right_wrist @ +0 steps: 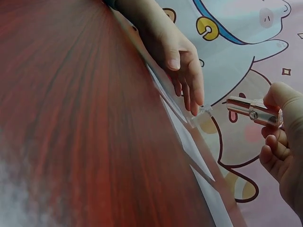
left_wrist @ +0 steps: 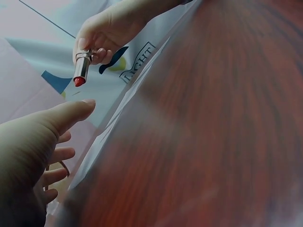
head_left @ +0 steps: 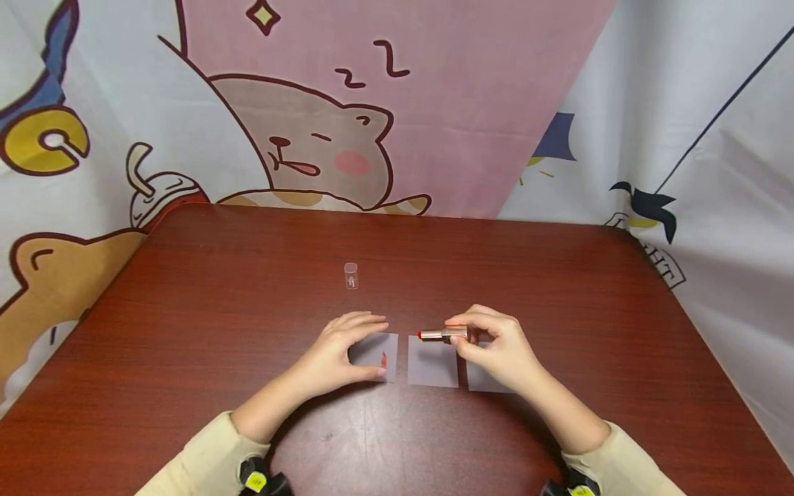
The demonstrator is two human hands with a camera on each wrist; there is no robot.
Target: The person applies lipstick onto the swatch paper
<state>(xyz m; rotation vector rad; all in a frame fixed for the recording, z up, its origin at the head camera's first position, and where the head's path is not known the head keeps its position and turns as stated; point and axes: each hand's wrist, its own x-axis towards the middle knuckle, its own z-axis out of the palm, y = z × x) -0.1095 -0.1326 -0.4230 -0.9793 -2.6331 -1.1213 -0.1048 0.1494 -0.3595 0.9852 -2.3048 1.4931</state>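
Held one lipstick [head_left: 434, 335] in the right hand [head_left: 505, 351], pinched between thumb and fingers, above the far edge of the middle sheet [head_left: 432, 365]. Pointed its single red tip [head_left: 420, 335] toward 9 o'clock in the head view, and well clear of the bench [head_left: 527, 275] in the left wrist view. Had the left hand [head_left: 338, 351] spread wide, thumb apart from the four fingers, at 9 o'clock from the lipstick and over the left sheet [head_left: 372, 350].

Counted three pale sheets in one row with two narrow gaps: the left sheet at 9 o'clock from the middle sheet, and the right sheet [head_left: 486, 377] at 3 o'clock, partly hidden by the right hand. Found one red smear [head_left: 384, 361] on the left sheet, close to the left thumb; could not tell of contact there. Saw one clear cap [head_left: 351, 276] on the bench, toward 11 o'clock from the left sheet and well apart from the lipstick.

Counted two pale sleeves [head_left: 205, 455], from 7 and 5 o'clock, and two black wrist devices [head_left: 257, 475]. Noted one printed cloth [head_left: 465, 151] at 12 o'clock behind the bench, with one sleeping bear [head_left: 366, 138], two Z letters [head_left: 391, 58] and, toward 3 o'clock, one dark bird [head_left: 651, 207].
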